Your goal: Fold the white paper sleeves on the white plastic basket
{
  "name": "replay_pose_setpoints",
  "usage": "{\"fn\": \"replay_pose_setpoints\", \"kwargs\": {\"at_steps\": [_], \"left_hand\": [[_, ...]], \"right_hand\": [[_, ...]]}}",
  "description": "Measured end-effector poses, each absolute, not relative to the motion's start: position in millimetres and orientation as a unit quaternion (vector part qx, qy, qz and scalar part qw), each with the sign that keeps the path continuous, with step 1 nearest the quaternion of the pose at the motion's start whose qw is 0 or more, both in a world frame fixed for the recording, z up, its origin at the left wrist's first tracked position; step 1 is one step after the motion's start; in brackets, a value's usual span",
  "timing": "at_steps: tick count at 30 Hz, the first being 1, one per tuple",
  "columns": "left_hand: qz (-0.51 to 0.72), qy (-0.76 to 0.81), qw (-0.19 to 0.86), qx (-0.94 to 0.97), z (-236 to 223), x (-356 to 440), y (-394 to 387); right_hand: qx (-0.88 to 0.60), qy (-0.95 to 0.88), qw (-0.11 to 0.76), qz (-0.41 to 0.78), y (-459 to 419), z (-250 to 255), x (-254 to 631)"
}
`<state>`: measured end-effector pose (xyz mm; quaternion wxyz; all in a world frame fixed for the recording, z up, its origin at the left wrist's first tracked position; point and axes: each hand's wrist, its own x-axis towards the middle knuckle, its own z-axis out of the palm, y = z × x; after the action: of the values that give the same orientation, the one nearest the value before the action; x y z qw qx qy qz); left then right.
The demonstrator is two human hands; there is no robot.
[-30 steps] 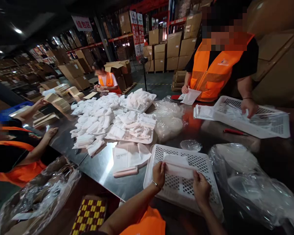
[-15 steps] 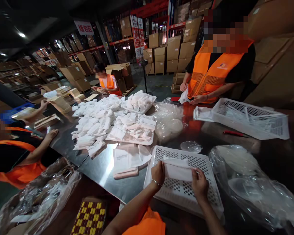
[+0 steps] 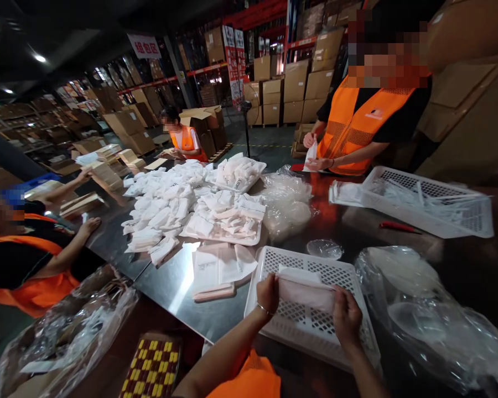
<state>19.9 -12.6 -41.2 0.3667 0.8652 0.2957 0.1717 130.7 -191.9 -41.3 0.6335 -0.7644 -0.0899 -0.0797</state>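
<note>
A white pouch [image 3: 305, 294] is stretched between my two hands above an upturned-looking white perforated plastic basket [image 3: 315, 337]. My left hand [image 3: 268, 293], with a bracelet at the wrist, is closed on the pouch's left end. The right end is pinched in my right hand [image 3: 347, 314]. Just behind it, another white piece [image 3: 299, 275] lies on the basket; whether it is joined to the pouch I cannot tell. Left of the basket lies a stack of flat printed white pouches [image 3: 216, 271].
A large heap of filled white pouches [image 3: 161, 204] covers the table's middle. Clear plastic bags [image 3: 431, 309] lie at right, near a red-handled tool [image 3: 398, 226] and a white basket of thin strips [image 3: 431, 204]. Co-workers in orange vests work around the table.
My right hand has moved slightly right and down, and the pouch between my hands has tilted and looks fuller. The co-worker opposite has brought both hands together on a white piece.
</note>
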Motion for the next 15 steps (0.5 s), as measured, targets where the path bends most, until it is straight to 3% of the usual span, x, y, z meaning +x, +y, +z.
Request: {"fn": "replay_pose_setpoints", "kwargs": {"at_steps": [7, 15], "left_hand": [[0.173, 0.291, 0.372, 0.864, -39, 23, -12], [0.153, 0.288, 0.376, 0.867, -36, 25, -16]], "right_hand": [[-0.754, -0.079, 0.648, -0.074, -195, -27, 132], [-0.754, -0.029, 0.643, -0.133, -183, -52, 128]]}}
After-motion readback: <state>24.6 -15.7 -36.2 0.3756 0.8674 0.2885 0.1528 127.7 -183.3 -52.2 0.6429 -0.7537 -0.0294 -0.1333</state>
